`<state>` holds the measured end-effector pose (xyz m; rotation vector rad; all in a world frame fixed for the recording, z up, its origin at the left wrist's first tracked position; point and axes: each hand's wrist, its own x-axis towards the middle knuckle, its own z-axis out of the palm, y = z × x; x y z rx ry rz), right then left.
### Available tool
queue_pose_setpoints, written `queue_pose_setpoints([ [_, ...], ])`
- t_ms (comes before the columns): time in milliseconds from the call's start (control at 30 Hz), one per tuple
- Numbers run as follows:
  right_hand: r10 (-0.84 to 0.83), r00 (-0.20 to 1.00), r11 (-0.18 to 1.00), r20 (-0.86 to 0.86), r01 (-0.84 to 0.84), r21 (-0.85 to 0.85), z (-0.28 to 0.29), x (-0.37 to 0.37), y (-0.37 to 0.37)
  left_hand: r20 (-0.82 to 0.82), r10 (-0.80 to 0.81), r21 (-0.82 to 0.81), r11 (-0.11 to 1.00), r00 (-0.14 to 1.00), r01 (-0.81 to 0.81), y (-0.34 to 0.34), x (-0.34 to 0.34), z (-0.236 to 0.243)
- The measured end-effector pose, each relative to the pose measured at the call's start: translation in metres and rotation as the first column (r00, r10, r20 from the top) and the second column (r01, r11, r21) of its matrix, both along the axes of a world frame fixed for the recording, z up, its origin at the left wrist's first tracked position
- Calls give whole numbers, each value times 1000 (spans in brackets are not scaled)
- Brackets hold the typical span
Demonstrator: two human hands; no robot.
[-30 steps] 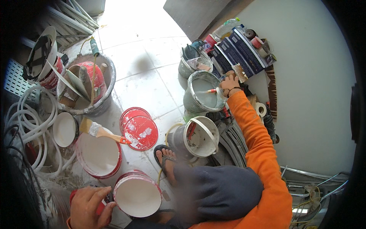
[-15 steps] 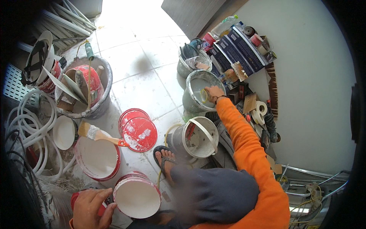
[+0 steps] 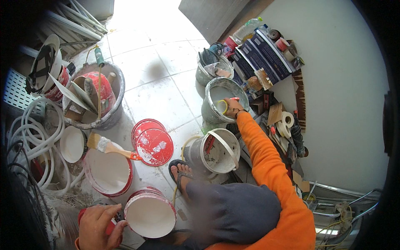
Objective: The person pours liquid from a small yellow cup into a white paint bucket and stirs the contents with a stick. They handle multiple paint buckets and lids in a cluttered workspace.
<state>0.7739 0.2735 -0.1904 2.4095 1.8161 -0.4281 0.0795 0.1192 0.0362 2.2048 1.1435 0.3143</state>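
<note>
In the far right part, my right hand [image 3: 233,107] reaches into a grey-rimmed bucket [image 3: 205,109] of greyish liquid. Its fingers are wrapped round a small see-through cup with a yellow rim [image 3: 221,107]; a bit of red shows by the knuckles. At the lower left, my left hand [image 3: 98,227] hovers over or rests on a red and dark object [image 3: 83,215], mostly hidden beneath it. Its fingers are slightly bent, with the thumb apart. Beside it stands a bucket of white paste [image 3: 150,216]. A wide paintbrush [image 3: 109,147] lies across another white-filled bucket [image 3: 106,173].
Red lids [image 3: 155,146] lie on the tiles. A grey bucket with a white handle [image 3: 216,152] stands by my foot. Coiled white hose [image 3: 31,137] and a big tub of tools [image 3: 118,93] are at left; tape rolls [image 3: 286,119] and boxes line the right wall.
My right hand has turned slightly at the bucket, and the cup's yellow rim and a red bit show more clearly. The whole view has shifted a little; my left hand stays put.
</note>
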Motion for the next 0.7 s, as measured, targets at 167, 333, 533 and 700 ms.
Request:
queue_pose_setpoints([
  [167, 35, 955, 981, -293, 23, 190, 6, -10, -13, -7, -10, 19, 1000, 1000, 10, -1, 0, 2],
  [333, 65, 886, 935, -460, 107, 339, 28, -20, -22, -2, -35, 14, 999, 999, 35, 1, 2, 3],
  [533, 232, 802, 872, -550, 80, 483, 78, -51, -35, 17, -47, 8, 999, 999, 47, -6, 10, 4],
  [700, 408, 728, 830, -551, -44, 556, 124, -116, -28, -33, -17, 37, 999, 999, 19, -11, 1, 13],
])
